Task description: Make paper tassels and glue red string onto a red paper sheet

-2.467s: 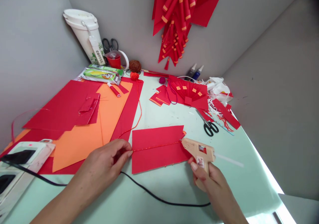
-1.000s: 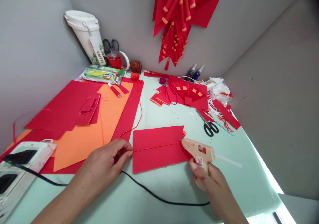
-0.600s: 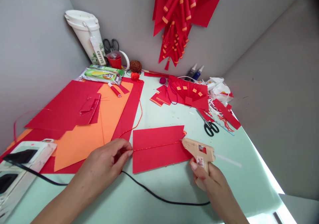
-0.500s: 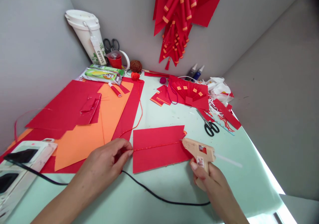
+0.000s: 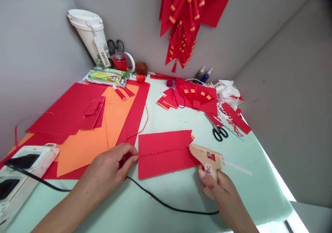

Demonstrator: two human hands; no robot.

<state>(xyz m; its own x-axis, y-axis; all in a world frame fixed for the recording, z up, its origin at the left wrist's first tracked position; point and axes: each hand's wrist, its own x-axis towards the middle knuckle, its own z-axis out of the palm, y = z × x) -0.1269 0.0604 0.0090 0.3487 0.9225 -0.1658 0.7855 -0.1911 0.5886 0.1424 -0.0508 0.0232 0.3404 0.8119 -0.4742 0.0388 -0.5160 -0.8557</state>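
Observation:
A red paper rectangle point(image 5: 163, 153) lies on the pale green table point(image 5: 181, 198) in front of me. A thin red string point(image 5: 160, 151) runs across its middle. My left hand point(image 5: 111, 169) pinches that string at the paper's left edge, fingers closed. My right hand point(image 5: 219, 188) grips a beige hot glue gun point(image 5: 207, 157). The gun's nozzle touches the right end of the string on the paper. A black cord point(image 5: 166, 205) trails from the gun across the table to the left.
Red and orange paper sheets point(image 5: 88, 122) cover the left side. A white power strip point(image 5: 18, 167) sits at the near left. Black scissors point(image 5: 218, 129) and red paper scraps point(image 5: 197, 98) lie to the right. A white cup point(image 5: 90, 36), tape and glue bottles point(image 5: 202, 75) stand at the back.

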